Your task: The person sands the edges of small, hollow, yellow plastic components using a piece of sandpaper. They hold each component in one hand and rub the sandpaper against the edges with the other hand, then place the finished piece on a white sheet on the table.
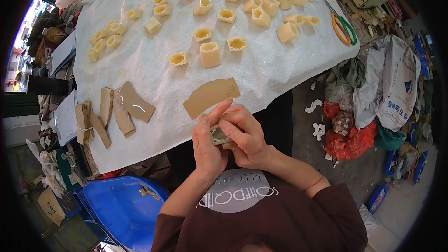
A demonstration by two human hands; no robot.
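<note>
In front of my chest, at the near edge of the white-covered table [154, 147], both hands are closed around one small block-like piece [219, 135]. It looks greenish-grey, with small holes along one side; its exact kind is unclear. My left hand [206, 147] grips its left side, while my right hand [247, 135] presses a thumb on top. Fingers hide much of it. Just beyond my fingertips lies a brown cardboard piece [210, 95] with a scalloped edge. Farther off stand several pale yellow hollow blocks [210, 55], open at the top.
Brown cardboard strips [106, 107] lie at the table's left. Scissors [346, 24] with orange and green handles rest at the far right edge. A blue tub [123, 210] stands below left. Red bags [354, 140] and a white sack [399, 84] sit on the right.
</note>
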